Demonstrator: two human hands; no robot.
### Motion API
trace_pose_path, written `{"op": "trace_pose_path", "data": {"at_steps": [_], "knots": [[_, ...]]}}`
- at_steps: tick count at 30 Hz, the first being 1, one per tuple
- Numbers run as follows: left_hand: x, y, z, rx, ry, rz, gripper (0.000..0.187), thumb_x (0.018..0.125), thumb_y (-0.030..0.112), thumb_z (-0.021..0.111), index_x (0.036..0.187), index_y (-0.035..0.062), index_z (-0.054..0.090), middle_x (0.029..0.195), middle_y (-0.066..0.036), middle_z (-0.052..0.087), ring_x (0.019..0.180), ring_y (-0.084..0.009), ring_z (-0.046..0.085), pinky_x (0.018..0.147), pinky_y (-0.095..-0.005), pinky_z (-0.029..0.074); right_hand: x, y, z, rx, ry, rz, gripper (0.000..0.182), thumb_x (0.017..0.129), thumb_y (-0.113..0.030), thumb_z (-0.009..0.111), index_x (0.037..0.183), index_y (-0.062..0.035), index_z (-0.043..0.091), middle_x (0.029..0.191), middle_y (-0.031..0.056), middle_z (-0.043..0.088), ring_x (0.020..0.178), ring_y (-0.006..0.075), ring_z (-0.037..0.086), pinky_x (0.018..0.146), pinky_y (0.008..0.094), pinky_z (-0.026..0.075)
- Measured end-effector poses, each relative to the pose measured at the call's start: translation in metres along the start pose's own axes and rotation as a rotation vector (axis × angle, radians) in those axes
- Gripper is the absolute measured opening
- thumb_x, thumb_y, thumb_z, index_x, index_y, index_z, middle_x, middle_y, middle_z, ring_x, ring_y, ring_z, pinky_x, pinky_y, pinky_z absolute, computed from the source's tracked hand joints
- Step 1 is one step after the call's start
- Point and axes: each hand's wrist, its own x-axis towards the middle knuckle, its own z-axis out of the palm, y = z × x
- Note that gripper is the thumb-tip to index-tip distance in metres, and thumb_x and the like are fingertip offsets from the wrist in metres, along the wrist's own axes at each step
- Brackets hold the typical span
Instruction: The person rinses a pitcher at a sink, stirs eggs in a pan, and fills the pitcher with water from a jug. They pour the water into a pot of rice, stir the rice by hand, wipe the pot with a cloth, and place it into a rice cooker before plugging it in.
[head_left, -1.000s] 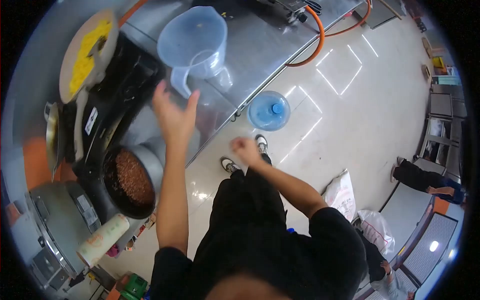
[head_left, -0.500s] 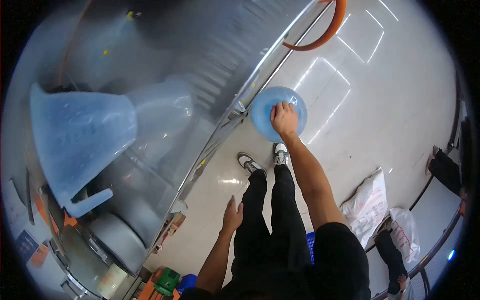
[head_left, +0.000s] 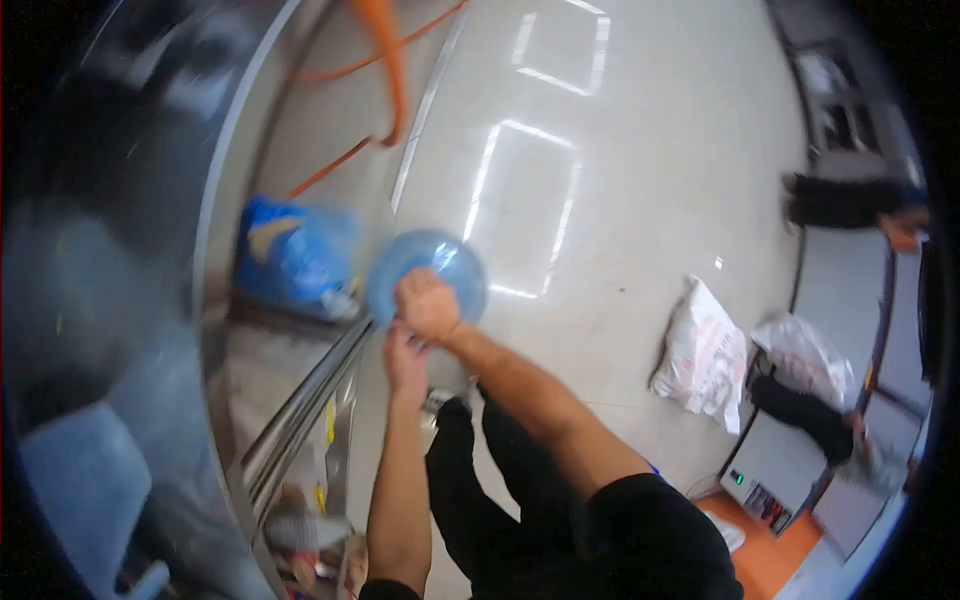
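Observation:
A round, see-through blue water jug stands on the floor in front of my feet, seen from above. My right hand is closed over the top of the jug, where the neck seems to be. My left hand is raised close against it at the jug's near side. Its fingers are blurred and partly covered by the right hand, so their grip does not show. The jug's neck and any handle are hidden under my hands.
To the left is a metal counter with a pale blue plastic scoop-like vessel on it. A blue bag lies by the metal rails. An orange hose hangs ahead. White sacks and other people are at right.
My left hand has come up from beside my leg to meet my right hand at the jug. The view has turned, and the counter now sits farther left.

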Motion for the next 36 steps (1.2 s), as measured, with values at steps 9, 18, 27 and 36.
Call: {"op": "trace_pose_path", "data": {"at_steps": [9, 18, 27, 36], "knots": [[0.021, 0.012, 0.022, 0.567, 0.013, 0.270, 0.042, 0.085, 0.025, 0.067, 0.116, -0.0007, 0.054, 0.119, -0.013, 0.055, 0.106, -0.0204, 0.054, 0.090, -0.0318, 0.043, 0.003, 0.000, 0.004, 0.023, 0.056, 0.079, 0.022, 0.068, -0.023, 0.058, 0.076, -0.0030, 0.058, 0.083, 0.0130, 0.053, 0.084, 0.0284, 0.050, 0.067, 0.0374, 0.045], [0.017, 0.027, 0.031, 0.625, -0.167, 0.274, 0.054, 0.076, 0.007, 0.074, 0.121, -0.0028, 0.046, 0.117, -0.014, 0.054, 0.104, -0.0200, 0.054, 0.090, -0.0309, 0.044, 0.008, -0.004, 0.009, -0.041, 0.208, 0.238, 0.020, 0.081, -0.020, 0.054, 0.074, -0.0016, 0.051, 0.074, 0.0139, 0.049, 0.072, 0.0288, 0.050, 0.059, 0.0380, 0.044], [0.023, 0.024, 0.020, 0.852, -0.190, 0.429, 0.059, 0.075, 0.009, 0.076, 0.121, -0.0056, 0.042, 0.117, -0.015, 0.051, 0.107, -0.0239, 0.052, 0.091, -0.0349, 0.045, 0.003, 0.000, 0.015, 0.055, 0.208, 0.200, 0.025, 0.072, -0.021, 0.056, 0.086, -0.0005, 0.052, 0.080, 0.0167, 0.052, 0.075, 0.0334, 0.051, 0.060, 0.0422, 0.044], [0.012, 0.026, 0.023, 0.914, -0.182, 0.389, 0.071, 0.076, 0.014, 0.076, 0.130, -0.0047, 0.034, 0.130, -0.018, 0.041, 0.116, -0.0253, 0.046, 0.096, -0.0367, 0.040, 0.000, -0.005, 0.008, 0.045, 0.228, 0.156, 0.018, 0.081, -0.019, 0.052, 0.077, -0.0013, 0.050, 0.079, 0.0159, 0.050, 0.074, 0.0322, 0.050, 0.059, 0.0414, 0.044]]}}
